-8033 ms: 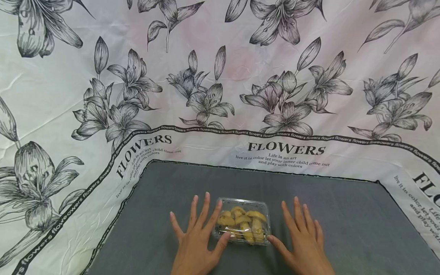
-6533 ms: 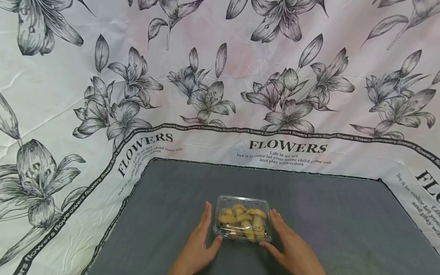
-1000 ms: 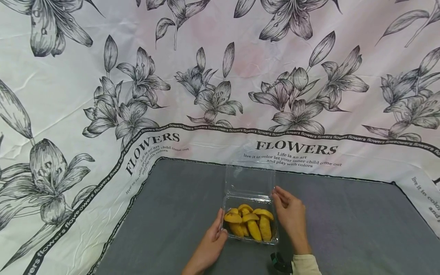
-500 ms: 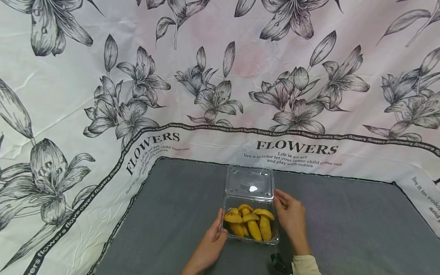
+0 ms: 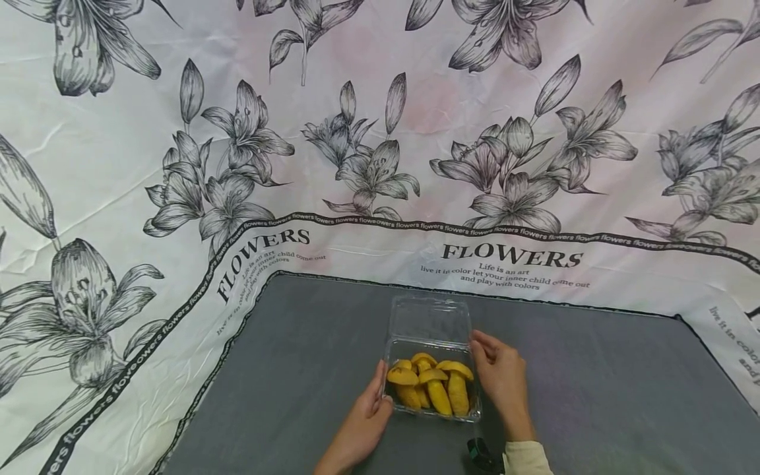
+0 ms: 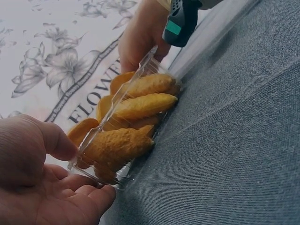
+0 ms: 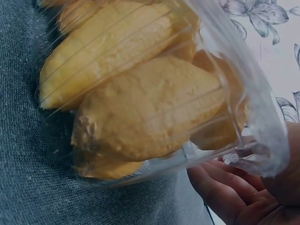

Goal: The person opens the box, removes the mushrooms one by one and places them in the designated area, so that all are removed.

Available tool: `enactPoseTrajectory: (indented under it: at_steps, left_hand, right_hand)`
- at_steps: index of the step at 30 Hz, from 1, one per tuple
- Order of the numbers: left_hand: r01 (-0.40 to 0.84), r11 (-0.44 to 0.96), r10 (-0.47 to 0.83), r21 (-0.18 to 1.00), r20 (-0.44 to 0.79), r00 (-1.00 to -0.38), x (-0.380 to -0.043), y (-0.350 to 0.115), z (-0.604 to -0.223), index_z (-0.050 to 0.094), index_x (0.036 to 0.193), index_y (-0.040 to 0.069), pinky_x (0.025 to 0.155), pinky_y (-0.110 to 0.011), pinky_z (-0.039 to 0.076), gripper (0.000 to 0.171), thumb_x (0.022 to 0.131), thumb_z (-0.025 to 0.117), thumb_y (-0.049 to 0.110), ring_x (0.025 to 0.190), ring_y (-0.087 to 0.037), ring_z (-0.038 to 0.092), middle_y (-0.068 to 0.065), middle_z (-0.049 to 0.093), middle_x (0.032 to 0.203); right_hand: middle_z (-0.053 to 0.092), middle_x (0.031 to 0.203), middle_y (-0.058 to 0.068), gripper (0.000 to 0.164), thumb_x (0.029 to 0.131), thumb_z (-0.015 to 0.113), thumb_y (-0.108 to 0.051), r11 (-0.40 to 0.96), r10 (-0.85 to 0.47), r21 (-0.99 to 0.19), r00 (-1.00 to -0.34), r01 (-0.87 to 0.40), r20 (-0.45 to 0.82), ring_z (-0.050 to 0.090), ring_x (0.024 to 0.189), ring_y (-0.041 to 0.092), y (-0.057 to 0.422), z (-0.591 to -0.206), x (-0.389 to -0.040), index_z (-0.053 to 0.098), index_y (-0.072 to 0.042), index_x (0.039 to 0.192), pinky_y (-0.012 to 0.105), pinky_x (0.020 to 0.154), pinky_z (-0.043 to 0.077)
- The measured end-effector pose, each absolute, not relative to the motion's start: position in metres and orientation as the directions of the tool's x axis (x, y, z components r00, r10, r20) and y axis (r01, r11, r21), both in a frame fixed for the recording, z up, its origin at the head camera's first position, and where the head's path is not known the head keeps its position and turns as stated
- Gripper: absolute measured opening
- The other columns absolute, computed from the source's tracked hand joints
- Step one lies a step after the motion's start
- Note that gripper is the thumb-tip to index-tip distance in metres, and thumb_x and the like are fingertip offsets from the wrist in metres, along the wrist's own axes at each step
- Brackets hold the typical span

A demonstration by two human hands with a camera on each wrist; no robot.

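A clear plastic clamshell container [image 5: 433,417] stands on the grey tabletop with its lid [image 5: 429,320] swung back, away from the person. Several yellow mushrooms [image 5: 438,396] lie inside. At the container's left wall, my left hand [image 5: 359,425] grips it, thumb over the near left rim and fingers along the side. In the left wrist view the fingers [image 6: 101,197] curl under the container's edge. My right hand [image 5: 503,379] pinches the lid's right edge close to the hinge, fingers bent. The right wrist view shows mushrooms [image 7: 150,108] close up through the clear wall.
Grey fabric [image 5: 297,356] covers the table. A white flower-printed cloth [image 5: 356,264] with a black border hangs behind and at the sides. Below the right hand is a black wrist device [image 5: 482,454] with a green patch, next to a pale sleeve [image 5: 527,456].
Several seconds ago the container was closed between two spread hands. Its lid now stands open, tilting farther back over the last second as the right hand lowers slightly. The left hand stays put.
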State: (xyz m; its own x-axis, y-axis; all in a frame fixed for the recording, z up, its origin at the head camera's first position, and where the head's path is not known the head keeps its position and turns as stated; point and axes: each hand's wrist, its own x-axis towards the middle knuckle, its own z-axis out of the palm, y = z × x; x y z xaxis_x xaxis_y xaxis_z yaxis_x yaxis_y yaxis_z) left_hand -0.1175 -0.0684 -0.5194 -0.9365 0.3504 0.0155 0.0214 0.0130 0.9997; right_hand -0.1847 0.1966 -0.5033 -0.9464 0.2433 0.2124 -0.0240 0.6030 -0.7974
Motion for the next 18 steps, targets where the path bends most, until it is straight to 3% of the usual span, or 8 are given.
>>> enactPoseTrajectory:
  at_steps: [6,13,18]
  left_hand:
    - [0.024,0.002,0.348,1.000,0.022,-0.937,-0.116,-0.069,-0.520,0.003,0.167,-0.002,0.107,-0.004,0.022,0.069,0.111,0.043,0.005,0.159,-0.034,0.006,-0.022,0.008,0.174]
    - [0.023,-0.006,0.354,1.000,0.024,-0.935,-0.118,-0.069,-0.521,0.002,0.167,-0.003,0.111,-0.007,0.019,0.068,0.112,0.042,0.005,0.160,-0.034,0.004,-0.022,0.005,0.174]
    - [0.021,-0.004,0.358,1.000,0.021,-0.933,-0.119,-0.069,-0.522,0.001,0.167,-0.002,0.115,-0.013,0.019,0.069,0.112,0.042,0.005,0.161,-0.034,0.005,-0.021,0.005,0.175]
  right_hand:
    - [0.079,0.112,0.016,0.032,0.106,0.065,-0.018,0.619,0.233,-0.785,-0.948,-0.029,0.218,0.079,0.099,0.031,0.197,-0.505,-0.183,0.073,-0.001,0.132,0.027,0.071,0.061]
    - [0.076,0.122,0.020,0.036,0.109,0.061,-0.023,0.638,0.215,-0.770,-0.952,-0.033,0.219,0.075,0.107,0.039,0.199,-0.506,-0.179,0.070,-0.003,0.137,0.054,0.086,0.061]
    - [0.075,0.123,0.023,0.035,0.109,0.061,-0.021,0.662,0.203,-0.744,-0.932,-0.095,0.300,0.075,0.107,0.041,0.202,-0.499,-0.172,0.071,0.000,0.135,0.058,0.088,0.060]
